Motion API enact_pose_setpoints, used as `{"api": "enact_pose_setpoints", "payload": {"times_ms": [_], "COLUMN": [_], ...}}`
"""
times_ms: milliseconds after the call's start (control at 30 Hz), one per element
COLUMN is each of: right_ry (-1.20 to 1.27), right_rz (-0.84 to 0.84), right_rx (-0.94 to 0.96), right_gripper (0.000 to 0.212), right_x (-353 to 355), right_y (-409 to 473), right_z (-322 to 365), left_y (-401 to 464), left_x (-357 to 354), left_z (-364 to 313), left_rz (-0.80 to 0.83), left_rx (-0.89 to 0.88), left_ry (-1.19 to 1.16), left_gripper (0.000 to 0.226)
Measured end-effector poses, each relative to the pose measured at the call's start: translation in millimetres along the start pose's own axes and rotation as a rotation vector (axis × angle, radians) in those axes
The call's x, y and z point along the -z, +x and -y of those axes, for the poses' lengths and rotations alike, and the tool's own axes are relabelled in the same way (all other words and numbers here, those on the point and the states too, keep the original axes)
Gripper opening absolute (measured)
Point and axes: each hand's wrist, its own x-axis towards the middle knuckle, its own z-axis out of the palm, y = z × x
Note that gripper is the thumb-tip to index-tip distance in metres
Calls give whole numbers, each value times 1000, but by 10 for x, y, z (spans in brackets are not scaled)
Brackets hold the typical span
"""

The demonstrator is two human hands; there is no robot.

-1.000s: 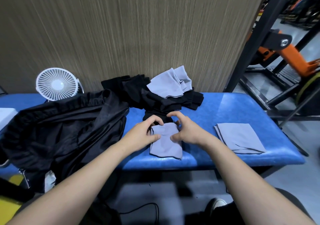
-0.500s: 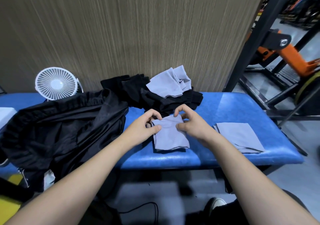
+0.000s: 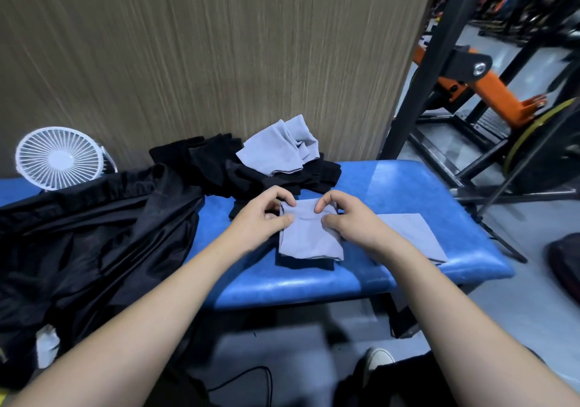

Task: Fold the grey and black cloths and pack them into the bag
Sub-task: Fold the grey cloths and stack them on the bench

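Observation:
A folded grey cloth [image 3: 309,237] lies on a folded black cloth [image 3: 303,262] near the front of the blue bench [image 3: 314,284]. My left hand [image 3: 262,215] pinches the grey cloth's far left corner. My right hand [image 3: 345,218] pinches its far right corner. Behind them sits a heap of black cloths [image 3: 219,168] with loose grey cloths [image 3: 279,147] on top. Another folded grey cloth [image 3: 414,234] lies flat to the right. The black bag [image 3: 94,224] sprawls open over the bench's left side.
A small white fan [image 3: 59,157] stands at the back left against the wood-grain wall. Black and orange gym equipment [image 3: 477,93] fills the floor to the right. A dark object [image 3: 565,265] lies on the floor at the far right. My shoe [image 3: 378,358] shows below the bench.
Both hands carried the folded grey cloth away from the bench's front edge and set it on the folded black cloth. They still pinch its far corners.

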Motion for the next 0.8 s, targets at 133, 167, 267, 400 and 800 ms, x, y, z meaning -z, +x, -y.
{"api": "enact_pose_setpoints", "payload": {"times_ms": [133, 167, 267, 400, 800], "right_ry": [4, 2, -2, 3, -280], "right_rz": [-55, -67, -131, -235, -366], "right_rx": [-21, -28, -65, -103, -156], "right_gripper": [22, 22, 23, 22, 21], "right_x": [252, 325, 535, 784, 1210], "right_y": [-74, -95, -161, -226, -260], "right_z": [-60, -85, -162, -281, -664], "left_y": [94, 116, 198, 317, 596], "left_x": [-249, -320, -553, -885, -1511], "left_z": [-77, -101, -174, -248, -153], "left_rz": [9, 22, 63, 83, 137], "left_rx": [16, 15, 18, 27, 38], "left_ry": [-41, -62, -159, -230, -145], "left_gripper": [27, 30, 40, 50, 48]}}
